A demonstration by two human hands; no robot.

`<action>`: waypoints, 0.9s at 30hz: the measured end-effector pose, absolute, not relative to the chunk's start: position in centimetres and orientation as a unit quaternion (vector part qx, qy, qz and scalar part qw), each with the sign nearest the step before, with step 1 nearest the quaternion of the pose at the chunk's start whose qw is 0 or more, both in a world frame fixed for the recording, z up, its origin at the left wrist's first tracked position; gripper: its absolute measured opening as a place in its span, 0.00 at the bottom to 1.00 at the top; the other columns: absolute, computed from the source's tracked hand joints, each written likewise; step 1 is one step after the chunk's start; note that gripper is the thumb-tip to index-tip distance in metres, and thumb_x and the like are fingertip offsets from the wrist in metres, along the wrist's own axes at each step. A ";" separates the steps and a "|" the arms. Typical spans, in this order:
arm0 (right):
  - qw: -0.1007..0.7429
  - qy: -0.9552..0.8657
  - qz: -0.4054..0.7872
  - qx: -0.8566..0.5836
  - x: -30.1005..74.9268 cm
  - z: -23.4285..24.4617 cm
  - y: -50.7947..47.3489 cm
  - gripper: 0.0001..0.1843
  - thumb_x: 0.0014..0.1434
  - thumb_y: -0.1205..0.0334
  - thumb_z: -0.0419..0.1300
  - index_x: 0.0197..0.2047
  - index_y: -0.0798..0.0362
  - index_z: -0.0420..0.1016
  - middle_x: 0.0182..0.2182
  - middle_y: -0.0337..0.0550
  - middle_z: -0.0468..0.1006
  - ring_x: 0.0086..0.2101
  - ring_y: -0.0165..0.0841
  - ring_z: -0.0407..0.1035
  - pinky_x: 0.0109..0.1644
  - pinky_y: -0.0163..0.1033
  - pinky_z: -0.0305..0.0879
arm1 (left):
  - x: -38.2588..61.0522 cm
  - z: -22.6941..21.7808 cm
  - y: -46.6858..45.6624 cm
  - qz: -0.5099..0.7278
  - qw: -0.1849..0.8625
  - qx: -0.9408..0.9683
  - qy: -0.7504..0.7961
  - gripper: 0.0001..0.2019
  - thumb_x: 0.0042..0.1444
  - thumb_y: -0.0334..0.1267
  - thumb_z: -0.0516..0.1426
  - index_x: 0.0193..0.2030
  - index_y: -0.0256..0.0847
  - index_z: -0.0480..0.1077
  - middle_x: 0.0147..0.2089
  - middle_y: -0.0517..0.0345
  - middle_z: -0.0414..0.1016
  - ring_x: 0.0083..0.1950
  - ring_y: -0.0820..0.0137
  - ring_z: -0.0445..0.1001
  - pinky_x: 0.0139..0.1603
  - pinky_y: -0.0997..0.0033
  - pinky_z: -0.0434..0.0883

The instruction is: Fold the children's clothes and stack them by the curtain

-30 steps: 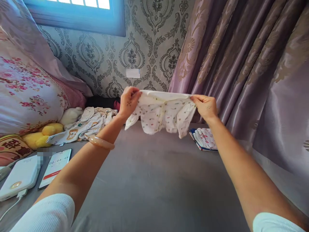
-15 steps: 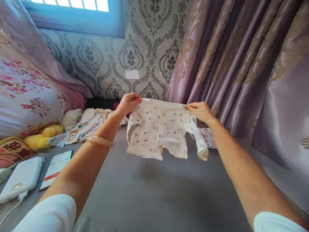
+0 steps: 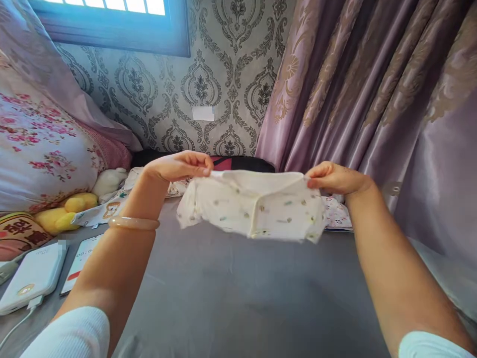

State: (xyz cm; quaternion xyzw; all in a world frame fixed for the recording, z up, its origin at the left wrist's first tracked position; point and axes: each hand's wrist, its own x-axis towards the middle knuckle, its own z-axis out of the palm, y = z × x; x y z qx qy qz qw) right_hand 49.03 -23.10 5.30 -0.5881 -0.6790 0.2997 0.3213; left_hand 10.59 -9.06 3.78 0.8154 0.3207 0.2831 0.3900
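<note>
I hold a small white baby shirt (image 3: 253, 206) with tiny coloured prints in the air above the grey bed sheet (image 3: 231, 293). My left hand (image 3: 179, 166) pinches its left shoulder and my right hand (image 3: 333, 178) pinches its right shoulder, fingers closed on the fabric. The shirt is stretched between them, swung out nearly flat, its hem blurred by motion. A pale bangle (image 3: 134, 223) sits on my left forearm.
A pile of printed baby clothes (image 3: 112, 206) lies at the left by a yellow soft toy (image 3: 65, 211) and floral pillows (image 3: 40, 149). A white power bank (image 3: 32, 276) and a phone (image 3: 76, 263) lie at the near left. Folded clothes (image 3: 337, 216) rest behind the shirt. Purple curtains (image 3: 372, 99) hang at the right.
Both hands have dropped a little lower and spread wider. The shirt, which hung down before, has swung forward and now lies almost level between them.
</note>
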 end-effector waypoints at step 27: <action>0.406 -0.567 0.415 -0.584 48.5 4.3 -24.0 0.21 0.36 0.47 0.73 0.32 0.52 0.81 0.28 0.45 0.82 0.26 0.34 0.73 0.32 0.39 0.72 | 10.0 3.6 -11.2 0.371 0.464 0.728 0.343 0.15 0.43 0.48 0.66 0.33 0.40 0.76 0.27 0.53 0.75 0.27 0.67 0.73 0.25 0.68 0.71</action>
